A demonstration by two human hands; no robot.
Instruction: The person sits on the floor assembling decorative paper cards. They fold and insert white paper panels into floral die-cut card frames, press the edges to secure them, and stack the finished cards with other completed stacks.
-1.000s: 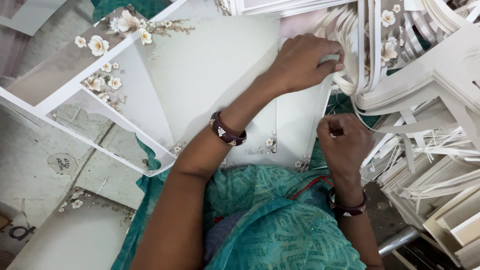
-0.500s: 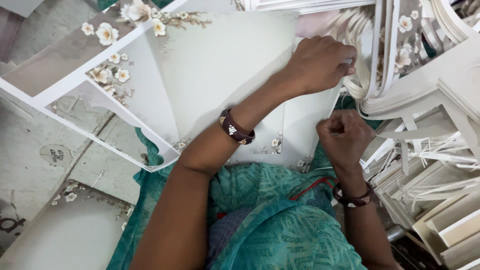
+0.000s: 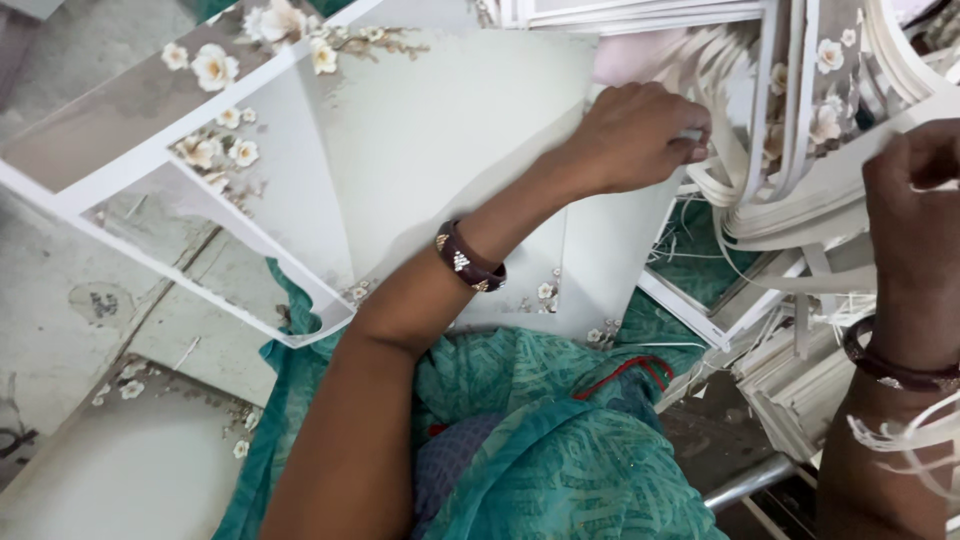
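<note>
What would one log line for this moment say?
left hand: pinching edge of white sheet | right hand: raised, gripping thin white strip | lap: green cloth

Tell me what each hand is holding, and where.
Left hand pinches the white floral sheet at its right edge. Right hand grips a thin white strip near its end.

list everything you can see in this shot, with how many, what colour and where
pale printed sheet with white flower sprigs: one, off-white, centre, across the lap
white-framed flowered panels: count unclear, grey-white, upper left
loose pile of thin cream trimmed strips: many, cream, upper right
stacked white frame pieces: several, white, lower right
teal patterned cloth: one, teal, bottom centre
dark brown bangles: one per wrist
metal tube: one, grey, bottom right
left hand: pinching the sheet's right edge
right hand: closed on a cream strip, right edge
</note>
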